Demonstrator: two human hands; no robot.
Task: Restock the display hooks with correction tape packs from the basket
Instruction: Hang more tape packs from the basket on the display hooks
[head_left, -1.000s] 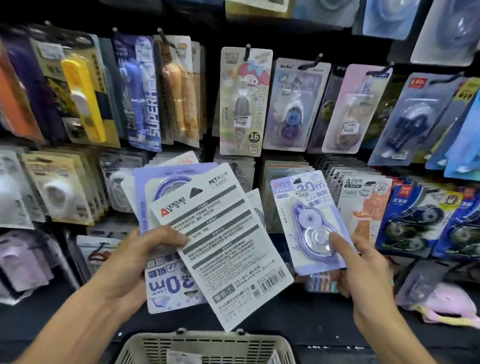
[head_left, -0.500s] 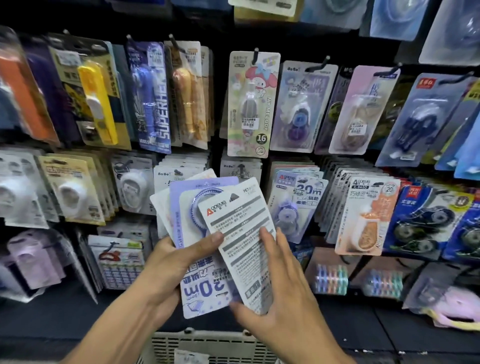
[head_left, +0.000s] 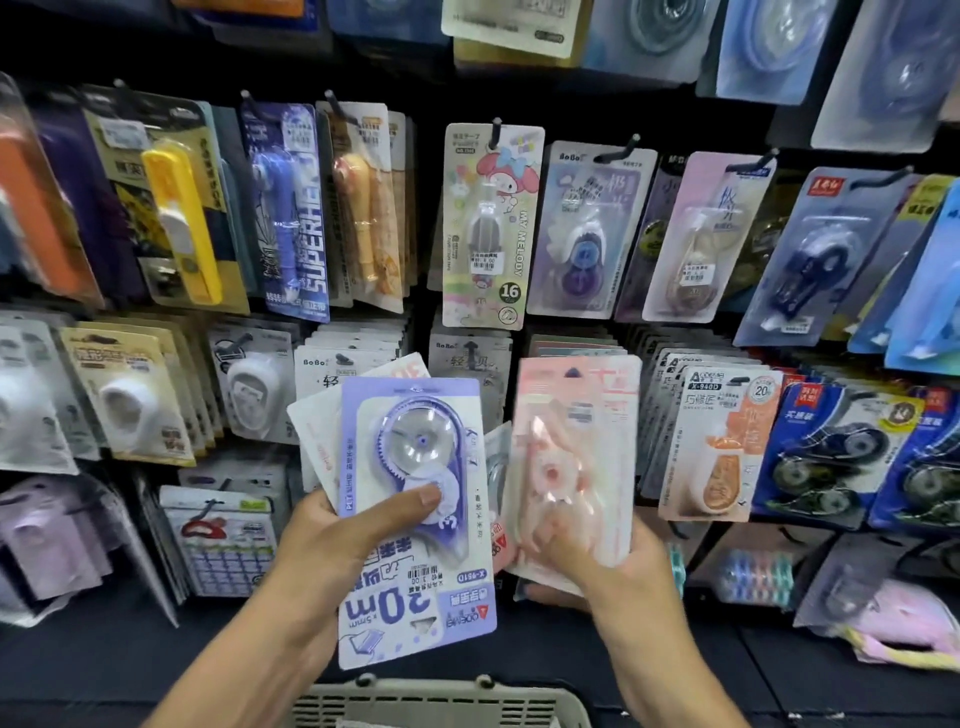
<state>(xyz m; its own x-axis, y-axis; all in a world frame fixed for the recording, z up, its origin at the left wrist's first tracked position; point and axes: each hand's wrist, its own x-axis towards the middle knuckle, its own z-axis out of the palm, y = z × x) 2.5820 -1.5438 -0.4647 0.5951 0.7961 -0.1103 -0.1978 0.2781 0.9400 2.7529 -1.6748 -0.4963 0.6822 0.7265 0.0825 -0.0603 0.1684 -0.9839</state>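
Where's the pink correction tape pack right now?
In the head view, the pink pack is right of centre, held in the right hand beside the purple pack in the left hand.

Basket (head_left: 441, 701) cut off below

- A dark display wall (head_left: 426, 218) fills the view, black between the hanging goods.
- Black metal pegs (head_left: 618, 150) jut from it in rows, crowded with carded stationery (head_left: 488, 228).
- A dark shelf ledge (head_left: 779, 670) runs along the bottom.
- Light comes from above and in front, glinting on plastic blisters.
- The top row is blurred; it seems to hold larger clear packs (head_left: 779, 47).
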